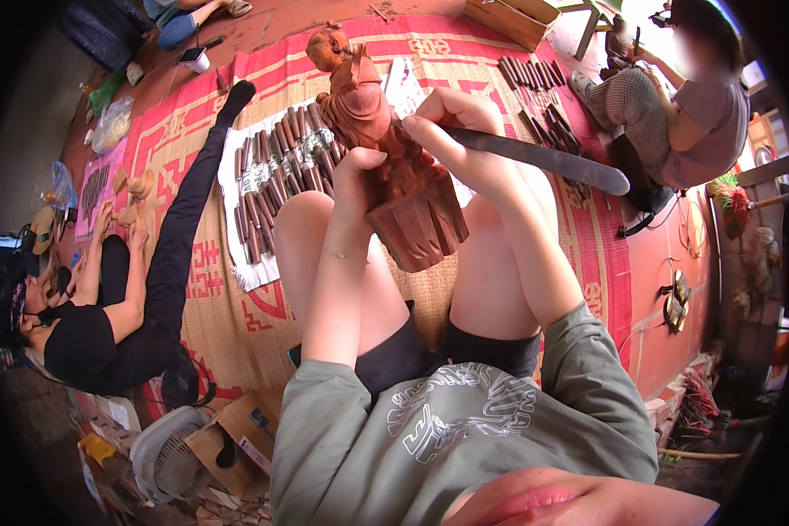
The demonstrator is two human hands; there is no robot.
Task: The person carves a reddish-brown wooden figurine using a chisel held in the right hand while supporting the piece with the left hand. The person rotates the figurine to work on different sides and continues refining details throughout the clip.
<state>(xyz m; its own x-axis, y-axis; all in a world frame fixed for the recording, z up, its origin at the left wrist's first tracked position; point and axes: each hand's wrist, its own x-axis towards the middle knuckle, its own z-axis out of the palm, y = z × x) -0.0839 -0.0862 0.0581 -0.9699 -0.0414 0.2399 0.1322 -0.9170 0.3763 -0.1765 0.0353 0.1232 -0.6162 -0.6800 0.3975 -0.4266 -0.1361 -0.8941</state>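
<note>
A reddish-brown carved wooden statue (416, 206) stands tilted between my raised knees, its rounded head up and away from me and its block-like base toward me. My left hand (357, 180) is closed around its left side, thumb on the carving. In my right hand (466, 131) is a long, flat, dark file (543, 159), its rounded end pointing out to the right. The fingertips of that hand rest at the statue's right side; the file's other end is hidden by them. Beyond my left knee, several wooden-handled carving tools (280, 171) lie in rows on a white cloth (247, 279).
More carving tools (535, 74) lie at the far right of the red-and-straw mat (206, 280). A person in black (88, 337) works on a pale carving (133, 195) at left, one leg stretched alongside the cloth. Another person (701, 131) sits at right. A fan (168, 456) and cardboard box (232, 443) stand near left.
</note>
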